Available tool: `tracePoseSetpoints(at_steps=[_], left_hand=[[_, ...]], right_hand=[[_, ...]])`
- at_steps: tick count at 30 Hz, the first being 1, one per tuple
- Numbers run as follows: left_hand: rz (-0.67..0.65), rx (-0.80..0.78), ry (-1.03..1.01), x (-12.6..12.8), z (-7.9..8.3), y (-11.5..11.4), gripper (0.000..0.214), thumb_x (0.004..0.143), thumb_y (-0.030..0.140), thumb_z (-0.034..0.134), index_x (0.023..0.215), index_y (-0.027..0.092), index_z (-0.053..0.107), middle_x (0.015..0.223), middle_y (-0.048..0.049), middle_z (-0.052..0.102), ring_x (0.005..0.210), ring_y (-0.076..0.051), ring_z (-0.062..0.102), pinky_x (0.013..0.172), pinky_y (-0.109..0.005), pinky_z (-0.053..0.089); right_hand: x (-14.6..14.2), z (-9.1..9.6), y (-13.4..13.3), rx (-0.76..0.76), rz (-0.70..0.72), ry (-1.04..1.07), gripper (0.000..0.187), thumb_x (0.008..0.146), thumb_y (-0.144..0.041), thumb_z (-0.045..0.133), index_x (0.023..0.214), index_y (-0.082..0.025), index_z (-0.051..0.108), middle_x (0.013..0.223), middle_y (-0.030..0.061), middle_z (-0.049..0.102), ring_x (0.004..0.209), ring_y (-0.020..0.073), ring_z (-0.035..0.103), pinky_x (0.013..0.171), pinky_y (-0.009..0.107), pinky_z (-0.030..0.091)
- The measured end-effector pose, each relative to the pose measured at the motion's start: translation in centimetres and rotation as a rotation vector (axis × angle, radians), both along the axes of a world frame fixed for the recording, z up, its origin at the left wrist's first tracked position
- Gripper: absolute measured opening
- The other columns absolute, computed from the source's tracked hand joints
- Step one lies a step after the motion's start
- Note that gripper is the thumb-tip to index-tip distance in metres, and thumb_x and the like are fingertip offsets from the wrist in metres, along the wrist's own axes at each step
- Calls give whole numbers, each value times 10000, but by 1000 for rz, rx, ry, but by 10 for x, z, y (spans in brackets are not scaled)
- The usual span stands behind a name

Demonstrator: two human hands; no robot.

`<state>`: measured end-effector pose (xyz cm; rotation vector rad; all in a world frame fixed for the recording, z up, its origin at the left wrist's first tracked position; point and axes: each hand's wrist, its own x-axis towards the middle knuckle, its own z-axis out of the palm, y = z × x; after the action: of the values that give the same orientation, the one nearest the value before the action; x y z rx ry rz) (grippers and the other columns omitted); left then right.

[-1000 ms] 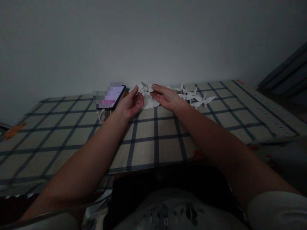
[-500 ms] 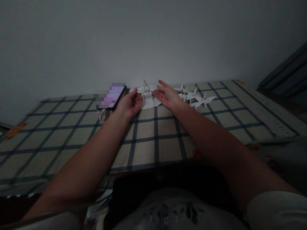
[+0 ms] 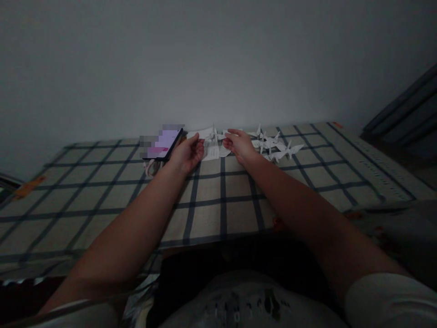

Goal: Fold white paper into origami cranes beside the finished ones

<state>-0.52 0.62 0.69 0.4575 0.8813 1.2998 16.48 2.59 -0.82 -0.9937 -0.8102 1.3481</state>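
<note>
A folded white paper crane (image 3: 214,135) is held up between my two hands, its pointed tip upward. My left hand (image 3: 188,154) has its fingers curled and the thumb raised, pinching at the crane's left wing. On the other side, my right hand (image 3: 241,146) pinches the right wing between thumb and fingers. Printed paper sheets (image 3: 210,152) lie on the table just below and behind the crane. Several finished paper cranes (image 3: 269,143) sit in a cluster right of my right hand.
A phone (image 3: 165,143) with a lit screen leans left of my left hand, with a pale strap or cord (image 3: 150,168) under it. A checked cloth (image 3: 205,205) covers the table. The wall (image 3: 218,59) rises right behind the table.
The crane has shifted slightly right and down in view. My right hand's fingers have come in from spread to more closed at the wing. The camera view has tilted slightly.
</note>
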Motion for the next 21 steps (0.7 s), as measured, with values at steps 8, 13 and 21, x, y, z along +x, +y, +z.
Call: tracePoseSetpoints(at_steps=[8, 13, 21], left_hand=[[-30, -41, -164, -4, -4, 5, 219, 1008, 123, 491, 819, 96, 600, 612, -25, 669, 479, -42, 628, 540, -86, 541], [-36, 7, -36, -2, -6, 4, 166, 963, 41, 521, 841, 85, 626, 645, -29, 684, 493, -34, 626, 538, -74, 524], [-139, 190, 195, 12, 8, -21, 206, 917, 23, 546, 1022, 109, 701, 677, -22, 685, 503, -48, 600, 505, -112, 507]], right_hand=[[-2, 1, 0, 61, -43, -165, 171, 925, -64, 470, 961, -184, 586, 562, -73, 537, 458, 69, 519, 469, 188, 410], [4, 14, -3, 48, -48, -152, 150, 929, -63, 490, 982, -178, 571, 581, -65, 560, 484, 76, 546, 522, 203, 466], [35, 34, -38, 42, 30, -184, 186, 933, -47, 475, 971, -167, 613, 599, -48, 574, 498, 79, 562, 557, 218, 494]])
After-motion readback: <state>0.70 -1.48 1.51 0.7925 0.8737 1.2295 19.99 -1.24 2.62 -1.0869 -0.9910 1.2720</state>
